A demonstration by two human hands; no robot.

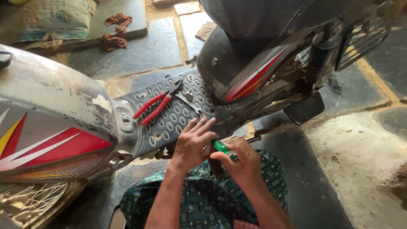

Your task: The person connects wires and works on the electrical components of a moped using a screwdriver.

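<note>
Front panel: a scooter's grey front body (pixel 46 110), scuffed and painted with red, white and yellow stripes, is filling the left of the view.
Wheel: spokes (pixel 29 203) are showing at the bottom left, under the front body.
Cloths: brown rags (pixel 114 32) are lying on a stone slab at the top left, beside a sack (pixel 55 17).
Pliers: red-handled pliers (pixel 154 106) are lying on the scooter's perforated grey footboard (pixel 169 123), jaws pointing up and to the right.
Wrench: a small metal wrench (pixel 189 101) is resting on the footboard just right of the pliers.
Left hand: the left hand (pixel 193 144) is lying flat and released, fingers spread over the near edge of the footboard, touching the screwdriver's shaft area with the thumb side.
Screwdriver: a green-handled screwdriver (pixel 221 147) is sitting between the two hands, just below the footboard's near edge; its tip is hidden.
Right hand: the right hand (pixel 243 163) is grasping the screwdriver's handle, fingers clenched around it.
Clothing: a green patterned cloth (pixel 203 199) is covering the person's lap beneath both hands.
Rear body: the black seat and striped side panel (pixel 250 80) are rising at the upper right.
Footrest: a black ridged footrest (pixel 304 108) is jutting out over the stone floor (pixel 360 152).
</note>
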